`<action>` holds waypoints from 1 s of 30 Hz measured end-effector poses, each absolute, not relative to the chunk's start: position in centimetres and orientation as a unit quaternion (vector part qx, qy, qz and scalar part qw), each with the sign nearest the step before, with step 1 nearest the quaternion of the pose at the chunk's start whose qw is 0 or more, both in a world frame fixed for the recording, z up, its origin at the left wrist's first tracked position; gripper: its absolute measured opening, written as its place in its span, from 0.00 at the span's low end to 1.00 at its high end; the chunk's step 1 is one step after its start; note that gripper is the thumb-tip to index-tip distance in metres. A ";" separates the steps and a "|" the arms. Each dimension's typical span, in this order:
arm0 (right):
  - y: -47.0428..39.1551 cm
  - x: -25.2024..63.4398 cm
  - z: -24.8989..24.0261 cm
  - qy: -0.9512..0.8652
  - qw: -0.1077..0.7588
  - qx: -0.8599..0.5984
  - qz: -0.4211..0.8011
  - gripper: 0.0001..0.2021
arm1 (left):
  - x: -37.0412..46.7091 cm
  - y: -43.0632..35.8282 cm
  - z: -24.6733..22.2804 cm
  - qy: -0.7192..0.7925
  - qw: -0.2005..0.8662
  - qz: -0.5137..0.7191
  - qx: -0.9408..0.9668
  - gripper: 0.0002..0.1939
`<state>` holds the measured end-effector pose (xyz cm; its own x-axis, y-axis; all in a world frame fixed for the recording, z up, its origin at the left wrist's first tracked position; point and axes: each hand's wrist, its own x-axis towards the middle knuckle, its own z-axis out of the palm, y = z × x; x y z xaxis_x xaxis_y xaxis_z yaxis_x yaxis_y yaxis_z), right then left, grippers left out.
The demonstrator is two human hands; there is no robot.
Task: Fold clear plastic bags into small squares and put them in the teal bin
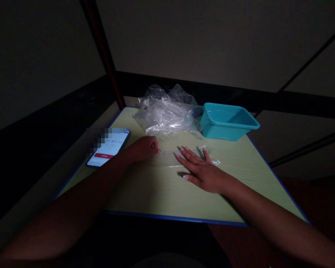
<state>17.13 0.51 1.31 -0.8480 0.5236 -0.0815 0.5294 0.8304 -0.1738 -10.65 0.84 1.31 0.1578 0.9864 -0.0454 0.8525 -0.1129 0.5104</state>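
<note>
A clear plastic bag (170, 159) lies flat across the middle of the table, its edges faintly shiny. My left hand (146, 147) is closed in a pinch at the bag's left end, thumb and finger pressed together there. Over the bag's right part, my right hand (199, 167) rests with its fingers stretched and spread, palm down. Beyond both hands sits a crumpled heap of clear plastic bags (167, 115).
A teal plastic bin (223, 130) stands at the back right of the table (167, 197), close to the heap. At the left edge lies a phone (108, 150) with a lit timer screen, beside my left forearm. Blue edging borders the tabletop; walls rise behind.
</note>
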 end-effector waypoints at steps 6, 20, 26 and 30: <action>0.6 17.1 1.5 0.955 0.027 0.282 -0.090 0.32 | -10.4 0.8 1.5 0.616 0.218 0.156 0.740 0.09; 0.8 17.5 1.5 0.954 0.009 0.286 -0.089 0.32 | -10.5 0.6 1.7 0.629 0.214 0.174 0.727 0.12; 0.9 17.6 1.3 0.955 0.011 0.282 -0.092 0.31 | -10.0 0.5 2.0 0.601 0.228 0.158 0.750 0.12; 0.8 17.5 1.5 0.952 0.022 0.287 -0.102 0.30 | -10.0 0.4 2.3 0.609 0.268 0.180 0.724 0.11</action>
<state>17.54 0.84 1.54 -0.8347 0.5414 -0.1005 0.5504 0.8148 -0.1821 -10.03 0.41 2.27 0.1927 0.9790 -0.0658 0.7865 -0.1140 0.6069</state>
